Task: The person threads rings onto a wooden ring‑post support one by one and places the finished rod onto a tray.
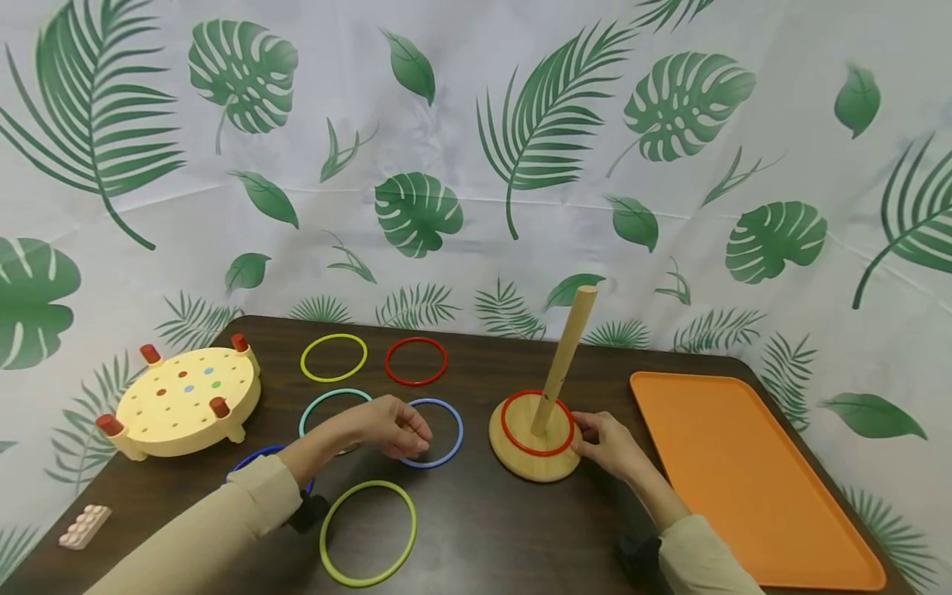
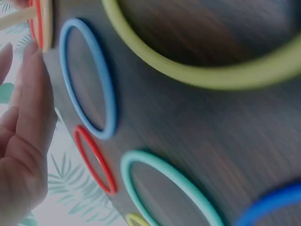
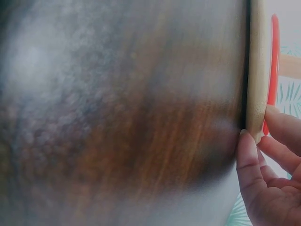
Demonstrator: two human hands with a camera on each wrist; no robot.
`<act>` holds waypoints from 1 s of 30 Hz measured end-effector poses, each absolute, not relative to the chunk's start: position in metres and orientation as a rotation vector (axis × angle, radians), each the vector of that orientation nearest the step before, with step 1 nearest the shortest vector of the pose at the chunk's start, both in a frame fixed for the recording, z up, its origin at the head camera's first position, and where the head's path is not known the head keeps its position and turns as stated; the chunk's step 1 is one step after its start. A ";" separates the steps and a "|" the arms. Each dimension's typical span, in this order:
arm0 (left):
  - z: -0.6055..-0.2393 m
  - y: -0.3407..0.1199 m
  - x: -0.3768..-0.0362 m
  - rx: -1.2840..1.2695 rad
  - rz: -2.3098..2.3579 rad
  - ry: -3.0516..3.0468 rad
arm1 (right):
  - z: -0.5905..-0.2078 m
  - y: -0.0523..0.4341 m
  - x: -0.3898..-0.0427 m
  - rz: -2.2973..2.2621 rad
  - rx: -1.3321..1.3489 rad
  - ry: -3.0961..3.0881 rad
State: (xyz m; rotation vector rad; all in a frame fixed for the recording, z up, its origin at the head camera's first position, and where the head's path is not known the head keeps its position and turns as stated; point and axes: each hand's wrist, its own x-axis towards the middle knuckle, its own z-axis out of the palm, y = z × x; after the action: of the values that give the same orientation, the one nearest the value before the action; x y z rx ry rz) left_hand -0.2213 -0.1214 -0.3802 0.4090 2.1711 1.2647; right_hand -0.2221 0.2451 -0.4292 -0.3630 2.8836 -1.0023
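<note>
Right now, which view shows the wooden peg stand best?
The head view: the whole stand shows, its round base, tilted peg and the red ring around it, with the right hand at its edge. The right wrist view shows only the base rim, close and edge-on. The left wrist view catches a sliver at the top left corner.

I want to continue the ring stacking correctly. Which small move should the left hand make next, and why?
Probably lower the left hand and pinch the light blue ring. That hand hovers over it holding nothing, one red ring already sits on the peg, and the right hand steadies the base.
</note>
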 end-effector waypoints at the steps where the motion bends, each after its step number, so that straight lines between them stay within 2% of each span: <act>1: -0.381 -0.126 -0.220 0.417 1.255 2.164 | -0.429 0.245 -0.222 -1.003 -0.363 2.885; 15: -0.394 -0.169 -0.205 0.592 1.187 2.118 | -0.429 0.245 -0.222 -1.006 -0.372 2.884; 30: -0.403 -0.174 -0.190 0.577 1.080 2.345 | -0.431 0.245 -0.223 -1.004 -0.355 2.897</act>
State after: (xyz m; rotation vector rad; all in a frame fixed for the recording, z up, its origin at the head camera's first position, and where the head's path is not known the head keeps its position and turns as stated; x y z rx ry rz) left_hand -0.1901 -0.1743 -0.4031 0.5770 2.3447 1.0797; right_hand -0.2225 0.2449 -0.4306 -0.3546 2.8966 -1.0042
